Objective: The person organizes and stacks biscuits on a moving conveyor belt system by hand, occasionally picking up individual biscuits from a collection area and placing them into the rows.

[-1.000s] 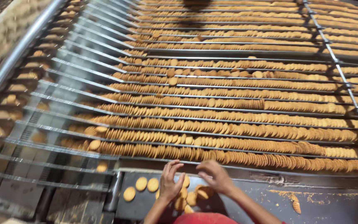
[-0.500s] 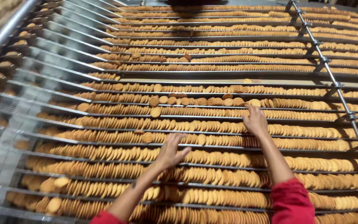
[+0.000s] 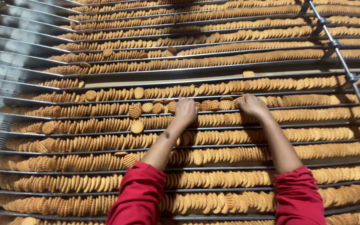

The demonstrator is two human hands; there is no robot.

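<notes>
1. Head view: a wide conveyor [image 3: 30, 54] carries long rows of round, ridged, golden biscuits standing on edge between metal rails [image 3: 230, 68].
2. The left hand [image 3: 185, 111] and right hand [image 3: 253, 105], at about 12 o'clock from the red sleeves [image 3: 138, 193], press curled fingers onto a biscuit row [image 3: 213, 105]; I cannot tell whether either grips anything.
3. The biscuits look light, stiff and brittle; best taken by the edges, several together.

No packages, labels, signs or screens anywhere in view.
</notes>
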